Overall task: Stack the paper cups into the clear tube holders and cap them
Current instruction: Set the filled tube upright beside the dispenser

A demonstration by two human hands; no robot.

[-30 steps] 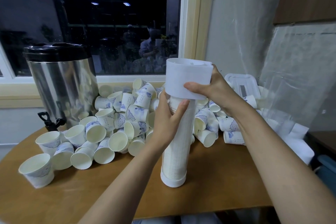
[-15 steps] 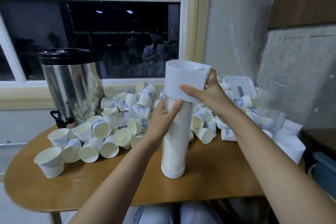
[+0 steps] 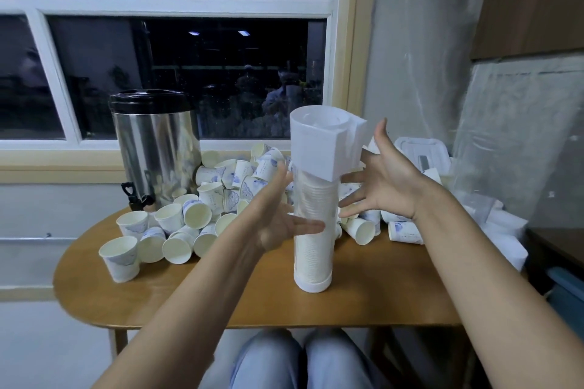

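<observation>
A clear tube holder [image 3: 313, 249] packed with stacked paper cups stands upright on the wooden table [image 3: 221, 300], with a white base ring at its foot. A white cap [image 3: 324, 144] sits on its top. My left hand [image 3: 278, 218] hovers just left of the tube with spread fingers, one fingertip crossing in front of the tube. On the other side my right hand [image 3: 384, 180] is spread wide, a little away from the cap. Neither hand holds anything. Loose paper cups [image 3: 196, 215] lie piled behind the tube.
A steel urn [image 3: 155, 148] with a black lid and tap stands at the back left by the window. A white lidded box [image 3: 420, 156] and plastic wrapping [image 3: 499, 224] lie at the right. The table's front edge runs near my knees.
Both hands have let go: the left released the tube, the right released the cap, and both drew back with fingers spread. The camera pulled back and up.
</observation>
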